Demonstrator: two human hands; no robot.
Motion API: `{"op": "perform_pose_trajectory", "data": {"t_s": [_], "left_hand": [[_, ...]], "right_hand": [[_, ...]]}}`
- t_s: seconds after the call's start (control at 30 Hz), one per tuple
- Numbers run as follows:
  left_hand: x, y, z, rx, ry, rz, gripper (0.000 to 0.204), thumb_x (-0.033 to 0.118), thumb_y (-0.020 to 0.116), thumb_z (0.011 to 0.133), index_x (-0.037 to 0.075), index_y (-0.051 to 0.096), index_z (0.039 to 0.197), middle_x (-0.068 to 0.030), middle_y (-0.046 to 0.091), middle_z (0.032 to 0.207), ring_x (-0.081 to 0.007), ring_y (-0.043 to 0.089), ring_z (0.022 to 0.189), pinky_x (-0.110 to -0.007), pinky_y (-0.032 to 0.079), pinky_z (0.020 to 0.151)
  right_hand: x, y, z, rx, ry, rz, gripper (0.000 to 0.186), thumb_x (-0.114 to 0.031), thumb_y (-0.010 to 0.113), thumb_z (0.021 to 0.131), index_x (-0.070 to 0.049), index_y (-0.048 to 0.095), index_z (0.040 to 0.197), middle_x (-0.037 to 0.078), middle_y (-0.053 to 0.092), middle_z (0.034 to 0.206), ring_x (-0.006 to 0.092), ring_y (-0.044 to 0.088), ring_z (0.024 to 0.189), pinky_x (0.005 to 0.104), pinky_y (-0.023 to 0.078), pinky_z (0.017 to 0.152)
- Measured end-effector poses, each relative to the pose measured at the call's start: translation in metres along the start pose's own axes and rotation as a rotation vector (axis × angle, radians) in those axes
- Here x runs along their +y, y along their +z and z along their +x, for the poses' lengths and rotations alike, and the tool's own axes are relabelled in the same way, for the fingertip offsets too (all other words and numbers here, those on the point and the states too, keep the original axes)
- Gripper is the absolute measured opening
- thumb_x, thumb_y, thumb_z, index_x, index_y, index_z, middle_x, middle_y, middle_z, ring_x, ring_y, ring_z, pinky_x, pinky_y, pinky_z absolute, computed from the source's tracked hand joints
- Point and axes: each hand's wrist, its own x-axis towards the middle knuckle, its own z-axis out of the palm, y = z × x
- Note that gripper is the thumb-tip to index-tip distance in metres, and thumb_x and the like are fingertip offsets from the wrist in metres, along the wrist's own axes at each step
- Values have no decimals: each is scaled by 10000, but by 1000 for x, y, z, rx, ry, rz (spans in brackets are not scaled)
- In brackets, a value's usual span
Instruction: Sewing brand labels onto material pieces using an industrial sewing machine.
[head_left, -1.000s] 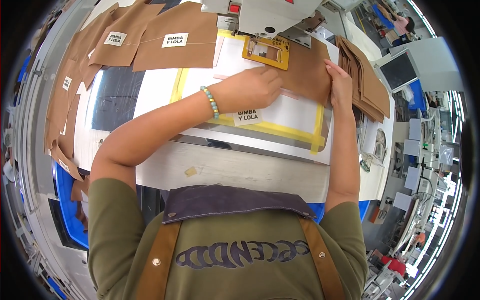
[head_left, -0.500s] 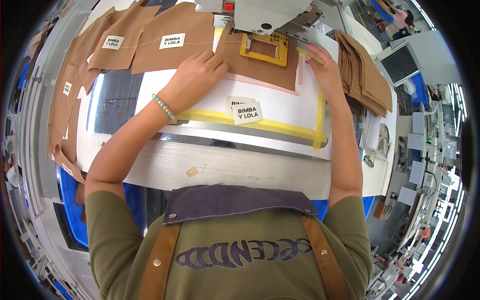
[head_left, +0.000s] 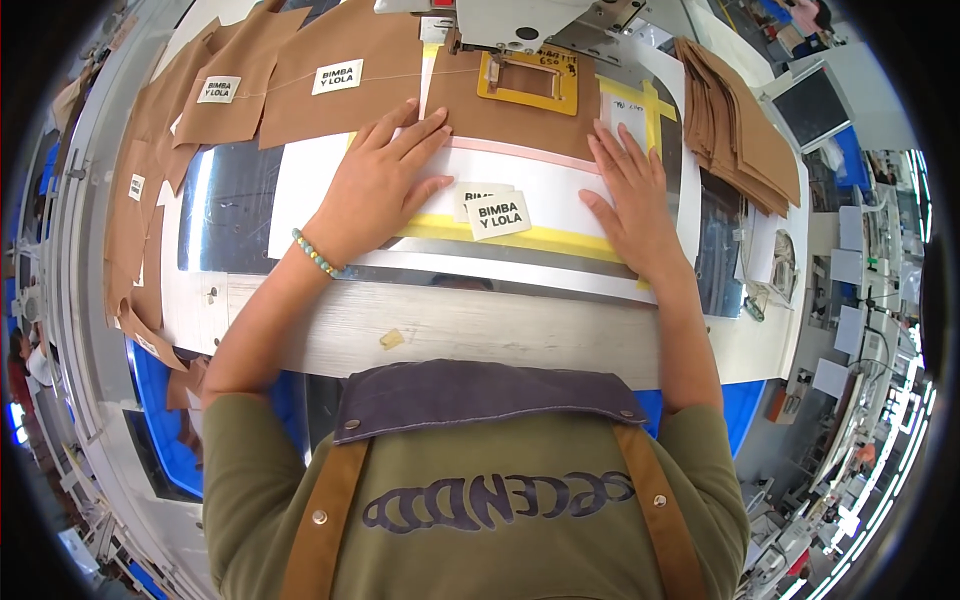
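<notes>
Pieces (head_left: 325, 120), brown with white labels (head_left: 338, 77), lie along left. Left hand (head_left: 375, 190) flat, fingers spread, gripping nothing, tips at left edge of brown panel (head_left: 530, 135). Panel lies partly under machine head (head_left: 500, 18), yellow frame (head_left: 522, 102) on it; two loose labels (head_left: 499, 214) overlap just below. Right hand (head_left: 637, 205) flat, fingers slightly parted, nothing held, tips by panel's right edge. Brown stack (head_left: 735, 125) far right.

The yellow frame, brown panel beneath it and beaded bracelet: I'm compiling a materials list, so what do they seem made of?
Yellow frame: perhaps painted metal or plastic; its solid, even colour leaves that open. Brown panel: likely leather or coated fabric, matt, with no weave discernible. Beaded bracelet: rounded blue-green and yellow beads, possibly stone, glass or plastic; too small to judge.
</notes>
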Motion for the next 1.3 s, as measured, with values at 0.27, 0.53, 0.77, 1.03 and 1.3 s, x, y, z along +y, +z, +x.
{"op": "perform_pose_trajectory", "data": {"t_s": [0.27,0.53,0.77,1.03,1.3], "left_hand": [[0,-5,-7,152,-86,-218,506,217,727,1038,70,641,1515,-133,675,1501,-371,531,1481,-501,440,1226],[-4,-4,-6,107,-7,-123,513,171,718,1032,69,624,1526,-155,714,1427,-382,575,1432,-492,463,1202],[-5,-12,-5,75,-71,-328,474,78,695,1012,42,624,1479,-164,697,1435,-386,599,1406,-483,481,1187],[-1,-8,-2,69,-111,-369,627,39,676,1007,35,485,1604,-183,618,1559,-394,528,1497,-477,414,1258],[-1,-4,-2,101,-73,-137,616,160,725,1026,56,534,1603,-131,589,1624,-397,435,1576,-497,392,1286]], "right_hand": [[-2,-12,-5,25,-46,141,726,-532,569,1102,-60,488,1648,94,443,1746,354,284,1665,615,167,1352],[-3,-14,-5,-22,-59,102,720,-528,580,1098,-63,498,1642,93,459,1735,354,316,1652,617,188,1348],[-1,-10,-5,56,-17,141,675,-480,581,1111,-86,487,1651,109,423,1755,356,313,1653,603,201,1349],[0,-10,-7,50,-25,100,657,-451,591,1114,-97,481,1656,120,425,1751,361,315,1651,596,208,1349],[3,-8,-5,97,-59,165,658,-487,609,1105,-107,513,1633,89,441,1747,368,327,1642,640,227,1329]]}}
